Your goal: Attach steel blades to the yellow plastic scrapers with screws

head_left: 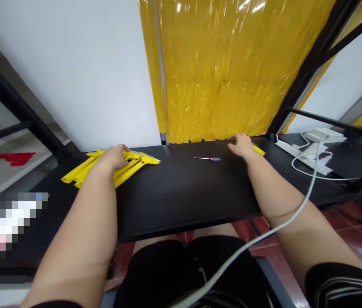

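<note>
On the left part of the black table lies a pile of yellow squeegees [140, 159], with tubular handles and flat, wide heads edged in grey. My left hand [116, 157] is on top of the pile, its fingers bent over the heads; part of the grip is hidden. At the far right side of the table, my right hand [241, 146] is open, fingers apart and pointing left. Beside and partly behind its wrist shows another yellow piece [258, 149], mostly covered. Between my hands lies a small screwdriver [211, 159] with a red and clear handle, touched by neither.
The black table [181, 201] meets a white panel [104, 77] and a yellow strip curtain [216, 77] behind. White power strips with cables [309, 156] lie to the right. A pale cable [264, 235] crosses before my right arm. A red item [17, 158] rests on the left shelf.
</note>
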Tool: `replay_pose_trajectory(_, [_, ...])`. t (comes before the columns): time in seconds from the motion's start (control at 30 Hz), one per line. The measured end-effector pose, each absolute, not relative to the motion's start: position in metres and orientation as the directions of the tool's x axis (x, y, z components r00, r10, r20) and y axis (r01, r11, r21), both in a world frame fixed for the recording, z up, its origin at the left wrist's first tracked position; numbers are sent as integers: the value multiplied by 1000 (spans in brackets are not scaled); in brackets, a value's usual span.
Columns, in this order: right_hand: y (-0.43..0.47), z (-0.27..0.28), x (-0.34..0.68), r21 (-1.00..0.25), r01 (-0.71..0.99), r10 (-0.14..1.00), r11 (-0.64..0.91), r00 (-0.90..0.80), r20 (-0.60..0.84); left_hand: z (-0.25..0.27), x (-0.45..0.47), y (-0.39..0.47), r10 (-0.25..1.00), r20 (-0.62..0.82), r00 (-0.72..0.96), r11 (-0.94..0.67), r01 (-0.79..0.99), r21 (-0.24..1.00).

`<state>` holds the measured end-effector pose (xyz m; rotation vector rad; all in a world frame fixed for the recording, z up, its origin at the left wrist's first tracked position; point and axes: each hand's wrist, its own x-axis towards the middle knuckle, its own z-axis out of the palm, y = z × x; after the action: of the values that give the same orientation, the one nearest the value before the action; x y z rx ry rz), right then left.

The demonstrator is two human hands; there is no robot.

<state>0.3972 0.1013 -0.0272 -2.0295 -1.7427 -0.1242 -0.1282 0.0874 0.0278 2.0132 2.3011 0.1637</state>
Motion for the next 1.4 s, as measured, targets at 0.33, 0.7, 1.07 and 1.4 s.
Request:
replay_pose_trajectory(0.33, [101, -53, 474, -222, 867, 854, -445, 486, 185, 28, -123, 84, 983, 66, -169, 160, 979, 127])
replay_pose_trajectory(0.7, [94, -42, 448, -223, 883, 895, -414, 439, 76, 37, -107, 75, 974, 97, -204, 189, 971, 146])
replay_pose_trajectory(1.07, [42, -48, 381, -147, 989, 978, -26, 56, 203, 40, -87, 67, 974, 158, -162, 136, 977, 163])
replay_pose_trajectory(1.4, [-3, -45, 321, -196, 932, 933, 305, -251, 258, 38, -48, 52, 963, 256, 80, -119, 982, 144])
